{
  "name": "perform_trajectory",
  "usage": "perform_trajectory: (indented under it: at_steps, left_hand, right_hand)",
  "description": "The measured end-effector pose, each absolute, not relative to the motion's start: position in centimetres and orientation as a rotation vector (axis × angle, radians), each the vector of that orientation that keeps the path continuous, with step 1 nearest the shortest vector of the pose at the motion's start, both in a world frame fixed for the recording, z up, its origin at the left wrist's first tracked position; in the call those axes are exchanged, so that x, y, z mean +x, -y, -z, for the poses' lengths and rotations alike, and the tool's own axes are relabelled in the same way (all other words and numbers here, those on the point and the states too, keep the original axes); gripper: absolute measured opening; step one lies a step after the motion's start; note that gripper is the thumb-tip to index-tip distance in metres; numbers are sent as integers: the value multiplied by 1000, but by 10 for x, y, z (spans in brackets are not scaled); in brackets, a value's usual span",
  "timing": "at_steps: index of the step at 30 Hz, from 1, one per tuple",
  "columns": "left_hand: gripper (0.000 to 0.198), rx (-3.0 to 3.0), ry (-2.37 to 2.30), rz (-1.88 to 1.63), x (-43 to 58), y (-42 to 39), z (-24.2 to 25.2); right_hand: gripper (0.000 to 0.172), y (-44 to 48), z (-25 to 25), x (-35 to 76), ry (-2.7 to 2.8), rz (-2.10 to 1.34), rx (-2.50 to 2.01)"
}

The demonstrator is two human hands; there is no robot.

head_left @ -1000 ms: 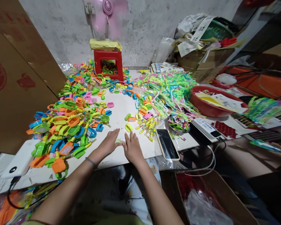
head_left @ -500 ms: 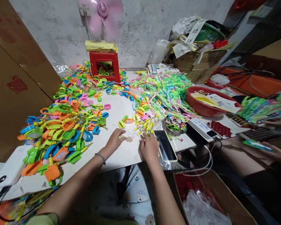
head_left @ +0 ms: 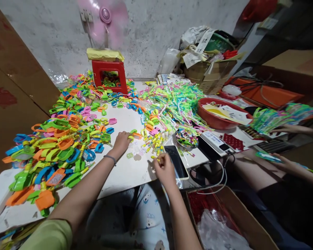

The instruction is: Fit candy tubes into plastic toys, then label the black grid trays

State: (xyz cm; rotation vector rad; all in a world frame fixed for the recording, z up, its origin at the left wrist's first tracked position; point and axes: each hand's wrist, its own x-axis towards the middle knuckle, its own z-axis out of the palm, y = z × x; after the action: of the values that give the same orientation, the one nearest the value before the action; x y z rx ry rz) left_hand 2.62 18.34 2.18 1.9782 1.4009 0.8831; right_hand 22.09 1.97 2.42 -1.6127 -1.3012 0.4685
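My left hand (head_left: 121, 142) reaches across the white tabletop, its fingertips closed on a yellow-green plastic toy watch (head_left: 130, 138), partly hidden by the fingers. Just beyond lie a green and an orange toy watch (head_left: 137, 136). Nearer the front edge, my right hand (head_left: 165, 169) pinches a small yellow tube (head_left: 154, 158) between thumb and fingers. A loose pile of yellow patterned tubes (head_left: 153, 143) lies ahead of it. Small pieces of clear printed film (head_left: 139, 148) rest between the hands. A phone (head_left: 175, 160) lies beside my right hand.
Heaped toy watches (head_left: 59, 139) cover the left side, around a red stool (head_left: 96, 78). Bright ribbon strips (head_left: 177, 99), a bowl of beads (head_left: 187, 139) and a red basin (head_left: 211, 118) stand right. A co-worker's hand (head_left: 284, 163) holds strips. A pink fan (head_left: 105, 15) is behind.
My left hand has moved forward onto the yellow-green toy watch. My right hand has drawn back from the tube pile with a yellow tube. The camera view has shifted slightly right.
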Motion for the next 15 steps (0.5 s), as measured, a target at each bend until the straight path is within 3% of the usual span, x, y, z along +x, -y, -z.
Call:
perform_trajectory:
  at_steps: [4,7,10,15]
  left_hand:
    - [9,1875,-1350,-876,15,-172,-28]
    - [15,1742,-1272,-829,13,-136,-31]
    - [25,1632,-1148,-740,12,-89,-38]
    - [17,1709,-830,-658,-6,-36,-57]
  right_hand:
    - [16,-8,-21,207,1215,-670,-1456]
    - [19,1,-30,188,1241,-752,-1386]
    - [28,8,-45,166,1322,-763,-1341]
    - [30,9,-48,149,1509,-698,-1353]
